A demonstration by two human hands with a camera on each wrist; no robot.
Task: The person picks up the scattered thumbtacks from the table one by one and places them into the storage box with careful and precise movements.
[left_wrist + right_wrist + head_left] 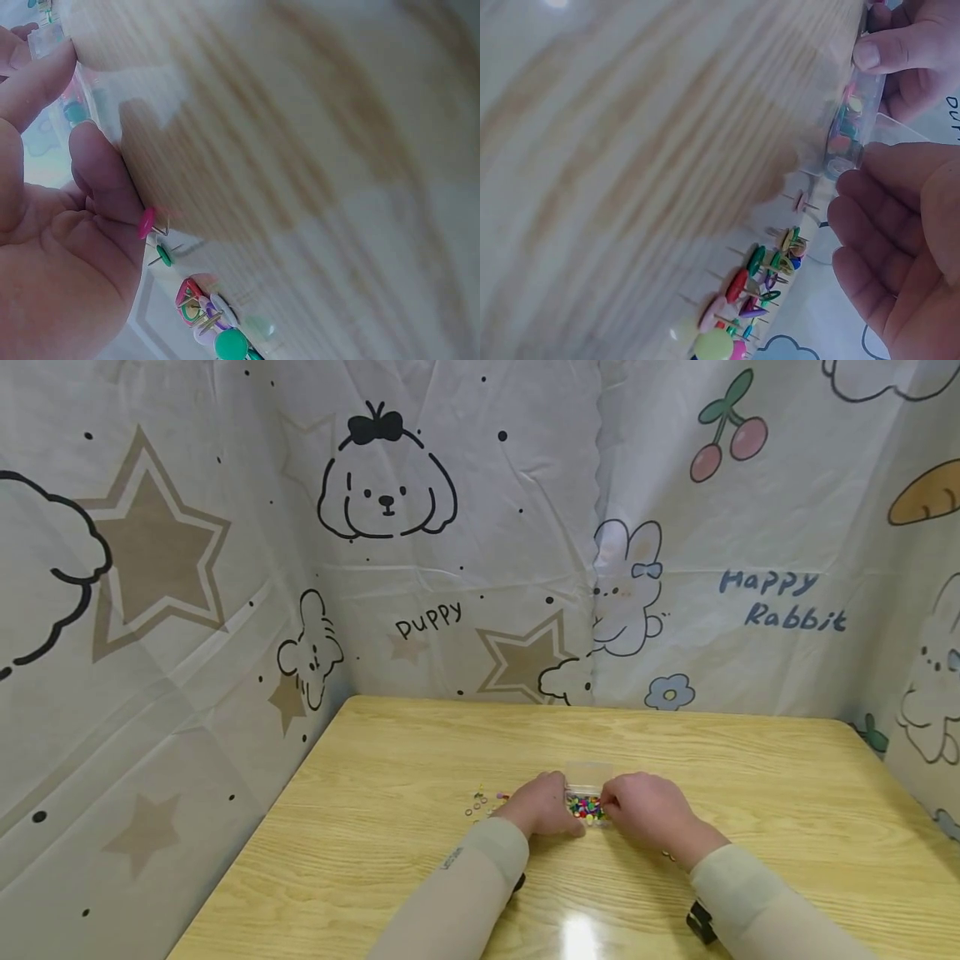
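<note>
Head view: clear box [588, 789] of tacks [586, 810] between left grip [542, 803], right grip [649, 810].

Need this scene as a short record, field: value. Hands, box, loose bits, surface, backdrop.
left hand: holds the left side of the clear box
right hand: fingertips at the box's right end; whether they pinch anything is hidden
lid: open, on the far side
box contents: multicolored thumbtacks
loose items: tacks near the left hand and more near the right
surface: wood-grain table
backdrop: pale cartoon-print cloth
</note>
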